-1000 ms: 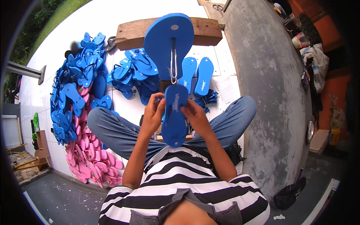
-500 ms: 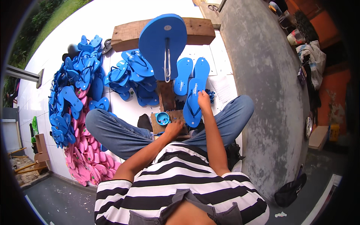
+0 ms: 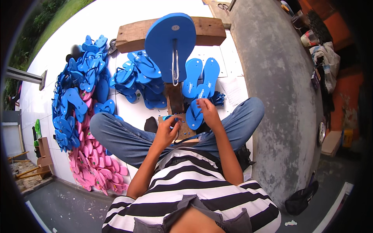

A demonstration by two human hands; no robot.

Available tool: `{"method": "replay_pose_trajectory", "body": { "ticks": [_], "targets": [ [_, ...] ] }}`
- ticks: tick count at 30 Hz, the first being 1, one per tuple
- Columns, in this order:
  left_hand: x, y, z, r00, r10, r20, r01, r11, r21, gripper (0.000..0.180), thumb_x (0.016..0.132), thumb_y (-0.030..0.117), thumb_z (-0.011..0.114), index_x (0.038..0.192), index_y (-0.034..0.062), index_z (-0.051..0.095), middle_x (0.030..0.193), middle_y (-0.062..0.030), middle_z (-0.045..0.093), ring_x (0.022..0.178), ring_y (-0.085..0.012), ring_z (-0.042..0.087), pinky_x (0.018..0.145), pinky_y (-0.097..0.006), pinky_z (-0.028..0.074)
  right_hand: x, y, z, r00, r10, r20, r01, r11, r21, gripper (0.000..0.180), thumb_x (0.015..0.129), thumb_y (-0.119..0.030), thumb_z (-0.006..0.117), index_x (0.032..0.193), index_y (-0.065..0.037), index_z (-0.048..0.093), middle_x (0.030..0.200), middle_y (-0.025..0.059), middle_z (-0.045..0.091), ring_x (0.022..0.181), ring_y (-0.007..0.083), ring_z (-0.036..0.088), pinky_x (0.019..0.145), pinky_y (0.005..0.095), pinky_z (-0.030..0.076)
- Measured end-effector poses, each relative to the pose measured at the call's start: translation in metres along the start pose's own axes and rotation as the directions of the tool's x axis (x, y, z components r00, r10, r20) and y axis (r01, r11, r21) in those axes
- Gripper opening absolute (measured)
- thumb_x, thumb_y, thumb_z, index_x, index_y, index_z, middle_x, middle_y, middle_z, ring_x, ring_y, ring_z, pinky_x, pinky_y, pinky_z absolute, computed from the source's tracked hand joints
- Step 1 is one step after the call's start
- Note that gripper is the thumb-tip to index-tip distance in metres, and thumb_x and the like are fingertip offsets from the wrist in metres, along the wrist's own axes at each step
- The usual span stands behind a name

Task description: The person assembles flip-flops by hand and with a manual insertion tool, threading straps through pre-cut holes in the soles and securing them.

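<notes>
My left hand (image 3: 167,131) is raised over the small wooden board (image 3: 189,130), its fingers pinched on a dark blue flip-flop strap (image 3: 190,139) that trails down toward my lap. Close to its right, my right hand (image 3: 209,113) holds nothing, fingers apart and pointing left. Behind that hand lies a blue flip-flop (image 3: 194,116) with its strap fitted. A small light-blue cup (image 3: 166,117) is mostly hidden by my left hand. Beyond, a blue sole (image 3: 169,42) stands upright against a wooden post, a metal wire loop (image 3: 175,64) hanging from its hole.
Two strapless blue soles (image 3: 211,75) lie to the right of the post (image 3: 175,99), beside a bundle of dark blue straps (image 3: 219,99). Blue flip-flops (image 3: 143,73) are heaped left of it. Further left are larger piles of blue and pink flip-flops (image 3: 99,167). A grey ledge (image 3: 272,97) runs along my right.
My right hand has let go of the flip-flop, which now lies lower and nearer the board. My left hand has risen from the board beside the cup, with a strap in it.
</notes>
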State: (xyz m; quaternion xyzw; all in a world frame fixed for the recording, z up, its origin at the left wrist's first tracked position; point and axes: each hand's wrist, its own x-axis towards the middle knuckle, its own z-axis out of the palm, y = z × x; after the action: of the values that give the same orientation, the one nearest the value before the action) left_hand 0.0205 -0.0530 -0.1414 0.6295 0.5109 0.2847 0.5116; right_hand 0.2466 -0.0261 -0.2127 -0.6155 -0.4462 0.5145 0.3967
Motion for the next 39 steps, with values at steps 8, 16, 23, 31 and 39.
{"method": "replay_pose_trajectory", "body": {
  "ticks": [8,16,23,31,39],
  "targets": [
    [0.023,0.055,-0.030,0.996,-0.017,-0.093,-0.033,0.859,-0.510,0.032,0.098,0.019,0.060,0.126,0.0023,0.059,0.087,-0.0042,0.066,0.063,-0.0039,0.053,0.056,-0.019,0.045,-0.060,-0.066,0.035,0.744,0.067,0.665,-0.090,0.996,0.000,0.040,0.102,-0.026,0.052,0.134,-0.003,0.049,0.115,0.0100,0.064,0.105,0.0148,0.061,0.085,0.0301,0.049],
    [0.015,0.074,-0.041,0.883,0.457,-0.105,-0.445,0.745,-0.497,0.051,0.083,0.032,0.059,0.124,0.0012,0.058,0.111,-0.0122,0.062,0.094,-0.0188,0.057,0.080,-0.031,0.043,-0.045,-0.110,0.037,0.959,-0.109,0.263,0.018,0.945,0.327,0.023,0.102,-0.017,0.052,0.115,-0.001,0.063,0.080,0.0012,0.065,0.062,0.0047,0.053,0.057,0.0211,0.043],
    [0.015,0.064,-0.037,0.981,0.123,-0.147,-0.192,0.631,-0.751,0.047,0.094,0.036,0.055,0.124,0.0004,0.054,0.107,-0.0065,0.061,0.094,-0.0125,0.054,0.080,-0.029,0.043,-0.062,-0.133,0.036,0.910,-0.385,0.154,0.391,0.920,-0.013,0.031,0.098,-0.009,0.057,0.127,-0.003,0.061,0.076,0.0058,0.065,0.061,0.0106,0.055,0.060,0.0240,0.045],
    [0.012,0.085,-0.030,0.963,0.046,-0.265,-0.166,0.876,-0.453,0.022,0.091,0.014,0.070,0.106,-0.0012,0.065,0.071,-0.0011,0.061,0.058,-0.0029,0.052,0.049,-0.019,0.039,-0.081,-0.162,0.028,0.887,-0.457,-0.067,0.445,0.885,-0.136,0.033,0.091,-0.015,0.067,0.122,-0.004,0.062,0.115,0.0137,0.062,0.102,0.0226,0.062,0.082,0.0319,0.050],
    [0.025,0.096,-0.007,0.818,0.423,-0.390,-0.448,0.893,0.030,0.020,0.078,0.004,0.078,0.087,-0.0016,0.060,0.068,-0.0051,0.056,0.055,-0.0079,0.050,0.051,-0.024,0.042,-0.071,-0.192,0.051,0.768,-0.617,-0.172,0.604,0.787,-0.123,0.020,0.087,-0.004,0.071,0.107,0.000,0.070,0.101,0.0109,0.071,0.093,0.0195,0.067,0.081,0.0285,0.051]
  ]
}}
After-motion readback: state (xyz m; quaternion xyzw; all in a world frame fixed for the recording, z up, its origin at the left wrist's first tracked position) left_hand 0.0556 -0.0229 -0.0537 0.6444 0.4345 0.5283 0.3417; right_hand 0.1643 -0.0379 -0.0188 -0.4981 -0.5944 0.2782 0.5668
